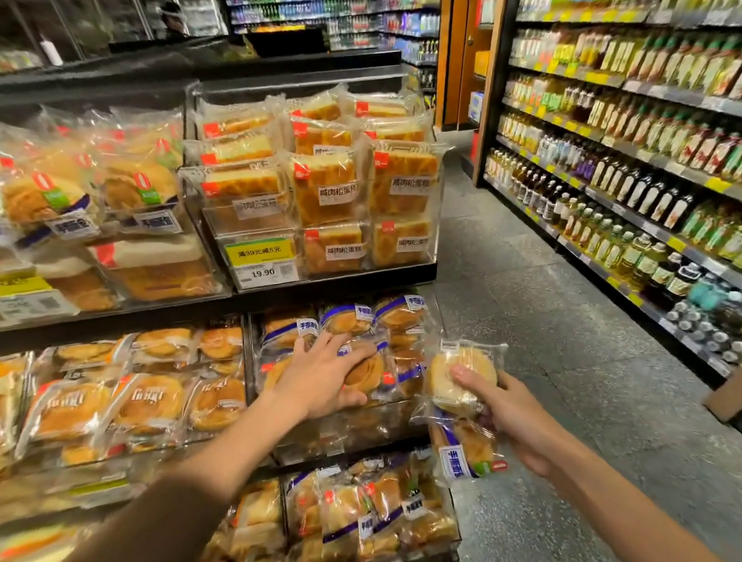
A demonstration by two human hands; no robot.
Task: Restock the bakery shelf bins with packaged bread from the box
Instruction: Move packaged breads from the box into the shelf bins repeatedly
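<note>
Two packs of bread hang from our right hand, low and to the right of the yellow price label. The pale bun pack is on top and the blue-striped pack dangles beneath it. Our thumb presses on the face of the pale bun pack while the other fingers curl behind both wrappers, mostly hidden, so we cannot tell how they share the load. Below the label, one shelf down, our left hand lies on the browned bun pack at the front of the clear bin. Its fingers are spread wide across the wrapper and the thumb is tucked along the lower edge, gripping the pack between them. The bin is well filled with the same blue-striped bread. Far to the right of the label, at the frame's edge, a cardboard box shows only a corner, and we cannot see what lies in it. We judge that we are mid-placement: the left hand seats or shifts a pack to make room, and the right holds the next ones ready. The next move calls for bringing the right hand leftward to the bin's open top. The packs should go in one at a time, label outward, without crushing the soft bread or dragging neighbouring packs over the front wall.
</note>
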